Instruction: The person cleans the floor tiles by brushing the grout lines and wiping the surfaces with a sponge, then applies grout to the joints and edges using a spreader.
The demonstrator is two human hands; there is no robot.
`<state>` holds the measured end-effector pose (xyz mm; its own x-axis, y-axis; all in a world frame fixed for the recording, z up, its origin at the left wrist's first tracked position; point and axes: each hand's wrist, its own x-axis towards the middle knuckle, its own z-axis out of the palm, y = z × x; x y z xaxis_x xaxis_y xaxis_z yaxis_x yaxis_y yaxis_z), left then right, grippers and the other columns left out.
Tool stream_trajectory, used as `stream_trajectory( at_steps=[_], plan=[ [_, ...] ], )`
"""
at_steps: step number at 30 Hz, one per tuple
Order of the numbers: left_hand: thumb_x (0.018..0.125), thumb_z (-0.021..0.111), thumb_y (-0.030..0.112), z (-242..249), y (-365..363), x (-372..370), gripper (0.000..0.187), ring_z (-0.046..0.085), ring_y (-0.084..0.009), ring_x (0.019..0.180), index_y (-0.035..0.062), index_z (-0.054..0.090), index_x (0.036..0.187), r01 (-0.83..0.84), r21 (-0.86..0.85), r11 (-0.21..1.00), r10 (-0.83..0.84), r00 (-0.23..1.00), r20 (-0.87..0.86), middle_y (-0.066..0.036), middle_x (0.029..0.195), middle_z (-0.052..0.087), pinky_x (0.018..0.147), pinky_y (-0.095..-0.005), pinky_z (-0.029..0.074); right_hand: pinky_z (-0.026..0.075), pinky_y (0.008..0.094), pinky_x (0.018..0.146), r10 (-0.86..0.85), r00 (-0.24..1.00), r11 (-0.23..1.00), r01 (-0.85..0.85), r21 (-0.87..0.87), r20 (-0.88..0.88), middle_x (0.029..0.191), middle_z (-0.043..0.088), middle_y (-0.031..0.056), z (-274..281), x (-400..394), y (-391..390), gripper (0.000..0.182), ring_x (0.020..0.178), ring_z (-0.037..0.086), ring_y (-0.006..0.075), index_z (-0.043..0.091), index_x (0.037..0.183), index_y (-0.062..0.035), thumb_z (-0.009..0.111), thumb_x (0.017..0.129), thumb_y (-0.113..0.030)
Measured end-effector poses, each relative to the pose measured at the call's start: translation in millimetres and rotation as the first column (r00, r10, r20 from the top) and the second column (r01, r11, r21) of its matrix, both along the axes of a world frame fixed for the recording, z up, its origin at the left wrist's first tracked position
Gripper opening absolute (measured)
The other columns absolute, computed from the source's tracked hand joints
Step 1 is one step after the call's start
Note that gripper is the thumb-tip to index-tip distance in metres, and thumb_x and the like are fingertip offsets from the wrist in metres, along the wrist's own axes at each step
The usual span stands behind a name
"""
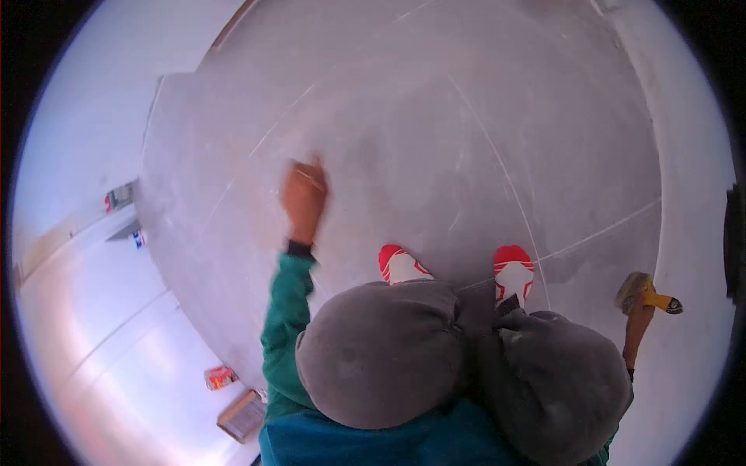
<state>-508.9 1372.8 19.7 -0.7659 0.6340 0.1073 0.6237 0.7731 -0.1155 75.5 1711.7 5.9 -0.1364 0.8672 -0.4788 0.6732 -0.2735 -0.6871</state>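
At the right edge, my right hand (639, 317) is closed around a wide brush (632, 290) with pale bristles and a yellow handle with a dark tip. The brush is close to the white wall. My left hand (305, 198) reaches forward over the grey tiled floor (388, 155), its fingers smeared by motion. A thin pale streak crosses these fingers, and I cannot tell whether it is something held.
Below are my bent knees in grey trousers (381, 353) and red and white shoes (514, 272). White walls (691, 155) border the floor. At lower left lie a red packet (221, 377) and a shallow box (243, 417); small items (121, 197) sit by the left wall.
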Motion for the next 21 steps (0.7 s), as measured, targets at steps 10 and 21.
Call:
stream_trajectory(
  at_steps=[10,21],
  plan=[
    [0.083,0.046,0.022,-127,105,17,0.028,0.054,-0.0273,0.094,0.0039,0.055,0.103,0.363,0.196,0.911,-0.413,0.804,0.427,-0.016,0.097,0.058,0.08,-0.0413,0.043,0.049,0.0333,0.065,0.067,0.908,0.998,-0.057,-0.037,0.413,0.094,0.059,0.0138,8,55,-31,0.042,0.08,0.059,0.0209,0.048,0.111,0.0055,0.053,0.086,-0.027],
    [0.085,0.045,0.019,-77,109,54,0.025,0.057,-0.0248,0.087,0.0084,0.054,0.105,0.496,0.291,0.818,-0.573,0.75,0.331,-0.012,0.094,0.06,0.073,-0.0412,0.045,0.047,0.032,0.065,0.013,0.956,0.997,0.011,-0.079,0.292,0.081,0.061,0.0119,13,48,-35,0.04,0.074,0.058,0.018,0.053,0.104,0.0052,0.052,0.085,-0.03]
  ],
)
